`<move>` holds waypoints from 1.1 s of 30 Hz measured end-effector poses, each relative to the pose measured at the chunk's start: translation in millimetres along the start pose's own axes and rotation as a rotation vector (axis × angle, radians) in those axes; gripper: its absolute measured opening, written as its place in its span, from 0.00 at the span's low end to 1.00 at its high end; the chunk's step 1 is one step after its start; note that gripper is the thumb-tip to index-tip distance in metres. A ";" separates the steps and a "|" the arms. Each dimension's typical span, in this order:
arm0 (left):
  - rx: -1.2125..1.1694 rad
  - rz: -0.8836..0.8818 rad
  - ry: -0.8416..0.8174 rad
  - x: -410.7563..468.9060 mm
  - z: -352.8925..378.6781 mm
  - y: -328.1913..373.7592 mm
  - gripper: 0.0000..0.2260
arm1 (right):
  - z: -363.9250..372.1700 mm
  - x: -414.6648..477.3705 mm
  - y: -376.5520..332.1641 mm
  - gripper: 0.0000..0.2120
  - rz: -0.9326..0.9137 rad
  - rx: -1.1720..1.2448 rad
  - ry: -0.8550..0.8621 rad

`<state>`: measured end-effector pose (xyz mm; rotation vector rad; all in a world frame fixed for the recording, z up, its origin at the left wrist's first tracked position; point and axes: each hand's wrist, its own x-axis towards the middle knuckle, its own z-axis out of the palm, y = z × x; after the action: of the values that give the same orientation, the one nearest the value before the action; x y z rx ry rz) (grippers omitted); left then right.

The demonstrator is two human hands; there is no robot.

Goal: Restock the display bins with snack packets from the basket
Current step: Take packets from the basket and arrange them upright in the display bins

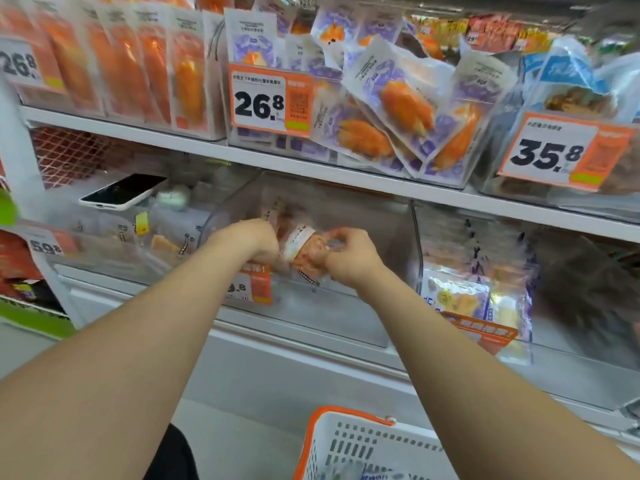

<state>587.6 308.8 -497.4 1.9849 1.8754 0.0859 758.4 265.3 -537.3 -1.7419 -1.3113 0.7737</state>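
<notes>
The packet (308, 252) is a clear pouch of orange-pink pieces with a white label band round its left part. It is held over the open top of the middle clear bin (346, 306) on the lower shelf. The right hand (349, 259) has its fingers (337, 235) curled and clamped on the packet's right end. The left hand (254, 240) is bent in against the packet's left end; its fingers are hidden behind the hand, so I cannot tell whether they grip.

Just behind the left fingers, more packets stand blurred inside the bin. The bin's front wall lies below the fingers, with an orange tag (254, 284) on it under the left wrist. The upper shelf edge (346, 180) runs close above both hands, leaving a low gap over the bin's mouth.

Left of the fingers, a phone (121, 192) lies on top of the neighbouring bin. Right of them, another bin holds purple-and-white pouches (474, 296). Above, purple pouches with orange pieces (398, 109) are heaped untidily beside a 26.8 price card (270, 98). A 35.8 price card (554, 150) hangs further right. Well below the fingers stands the white basket (363, 445), rimmed in orange.
</notes>
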 end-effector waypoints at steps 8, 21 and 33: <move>0.059 -0.021 -0.006 24.2 2.3 -9.5 0.13 | 35.8 19.3 -8.8 0.11 0.122 -0.103 -0.350; 0.113 0.020 -0.185 24.8 -6.3 -8.6 0.20 | 65.7 33.7 -21.3 0.24 0.280 -0.181 -0.250; 0.123 -0.023 -0.098 27.7 0.1 -17.1 0.22 | 58.2 50.4 -28.7 0.24 0.294 -0.451 -0.292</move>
<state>574.2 335.8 -509.5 2.0081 1.8805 -0.1334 709.9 331.5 -541.0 -2.2832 -1.5299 0.9805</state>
